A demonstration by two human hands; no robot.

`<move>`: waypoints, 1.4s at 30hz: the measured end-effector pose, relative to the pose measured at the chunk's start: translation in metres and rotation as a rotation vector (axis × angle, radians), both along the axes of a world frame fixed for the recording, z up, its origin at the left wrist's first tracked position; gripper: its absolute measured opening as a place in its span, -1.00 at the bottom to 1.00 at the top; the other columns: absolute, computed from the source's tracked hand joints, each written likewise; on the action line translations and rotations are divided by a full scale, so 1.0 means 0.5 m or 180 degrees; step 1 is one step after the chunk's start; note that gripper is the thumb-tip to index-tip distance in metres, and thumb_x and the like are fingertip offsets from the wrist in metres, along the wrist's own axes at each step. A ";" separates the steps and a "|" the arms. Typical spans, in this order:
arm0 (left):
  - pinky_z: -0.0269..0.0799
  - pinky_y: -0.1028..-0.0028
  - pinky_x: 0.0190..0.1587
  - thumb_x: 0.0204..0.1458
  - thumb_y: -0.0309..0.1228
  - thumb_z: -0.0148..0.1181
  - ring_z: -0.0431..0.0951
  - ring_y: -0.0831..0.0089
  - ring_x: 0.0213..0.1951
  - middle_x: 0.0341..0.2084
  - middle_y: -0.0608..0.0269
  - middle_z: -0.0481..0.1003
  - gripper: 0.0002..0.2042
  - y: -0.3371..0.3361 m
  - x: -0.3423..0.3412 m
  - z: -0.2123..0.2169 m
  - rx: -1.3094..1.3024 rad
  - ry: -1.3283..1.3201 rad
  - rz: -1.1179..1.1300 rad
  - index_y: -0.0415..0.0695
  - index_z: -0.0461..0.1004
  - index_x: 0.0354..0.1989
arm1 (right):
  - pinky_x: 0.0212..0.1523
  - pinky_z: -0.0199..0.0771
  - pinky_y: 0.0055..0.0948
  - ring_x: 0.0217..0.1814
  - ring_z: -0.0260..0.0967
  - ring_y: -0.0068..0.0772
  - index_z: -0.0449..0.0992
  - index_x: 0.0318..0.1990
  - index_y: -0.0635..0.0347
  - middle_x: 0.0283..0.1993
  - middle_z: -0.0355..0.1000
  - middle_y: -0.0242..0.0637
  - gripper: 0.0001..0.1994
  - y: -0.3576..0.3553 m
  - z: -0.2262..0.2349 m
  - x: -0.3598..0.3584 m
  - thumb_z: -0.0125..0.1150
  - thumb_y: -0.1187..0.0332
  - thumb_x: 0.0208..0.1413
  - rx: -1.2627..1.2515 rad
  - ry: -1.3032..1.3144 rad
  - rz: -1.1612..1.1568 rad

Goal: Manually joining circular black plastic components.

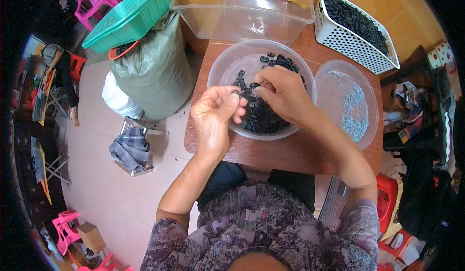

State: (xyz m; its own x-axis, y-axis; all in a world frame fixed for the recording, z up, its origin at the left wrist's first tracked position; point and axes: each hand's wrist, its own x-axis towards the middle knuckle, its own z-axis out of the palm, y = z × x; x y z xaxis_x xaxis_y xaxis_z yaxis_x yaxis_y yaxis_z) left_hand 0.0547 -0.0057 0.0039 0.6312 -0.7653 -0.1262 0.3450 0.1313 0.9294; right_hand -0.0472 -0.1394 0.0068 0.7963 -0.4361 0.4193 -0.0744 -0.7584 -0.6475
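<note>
Both hands meet over a round clear plastic tub (213, 72) heaped with small black pieces (264, 118). Between the thumb and fingers of my right hand (286, 94) is a small black oval piece (255, 85). My left hand (213, 107), palm turned up, pinches another small dark piece (236, 92) at its fingertips. The fingertips of the two hands are close together but apart. My right hand hides part of the heap. Right of the tub, a shallow round clear tray (372, 99) holds many small silvery metal bits (356, 111), their exact shape too small to tell.
The tub and tray stand on a brown wooden table (271, 158). Behind them are a clear rectangular bin (201, 22) and a white perforated basket (346, 48) of black rings (358, 24). Left stand a full sack (152, 72) under green baskets (128, 22), and a stool with grey cloth (130, 150).
</note>
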 end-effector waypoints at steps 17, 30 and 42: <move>0.31 0.64 -0.33 0.03 -0.57 0.06 0.36 0.67 -0.38 -0.46 0.33 0.41 -0.95 -0.012 -0.053 -0.007 -0.0270 -0.1406 0.0696 -0.26 0.39 -0.34 | -0.46 0.26 -0.59 -0.48 0.25 -0.65 0.44 -0.31 0.26 -0.51 0.35 -0.38 -0.82 0.133 0.009 -0.038 0.24 0.51 -0.14 0.1590 -0.0601 -0.0619; 0.31 0.67 -0.49 0.01 -0.60 0.04 0.37 0.64 -0.54 -0.55 0.28 0.42 -0.96 -0.008 -0.062 0.013 -0.0338 0.0264 0.0311 -0.31 0.38 -0.38 | -0.48 0.23 -0.45 -0.49 0.24 -0.28 0.45 -0.33 0.26 -0.50 0.32 -0.27 -0.78 0.102 -0.018 -0.046 0.23 0.49 -0.23 -0.1279 -0.1220 -0.0087; 0.36 0.63 -0.56 0.00 -0.58 0.06 0.40 0.58 -0.62 -0.57 0.17 0.45 -0.90 0.006 -0.053 0.013 -0.0329 -0.0010 0.0042 -0.34 0.39 -0.31 | -0.41 0.23 -0.68 -0.43 0.26 -0.69 0.50 -0.23 0.28 -0.41 0.45 -0.38 -0.84 0.092 0.002 -0.076 0.12 0.49 0.00 0.3196 -0.0768 -0.0121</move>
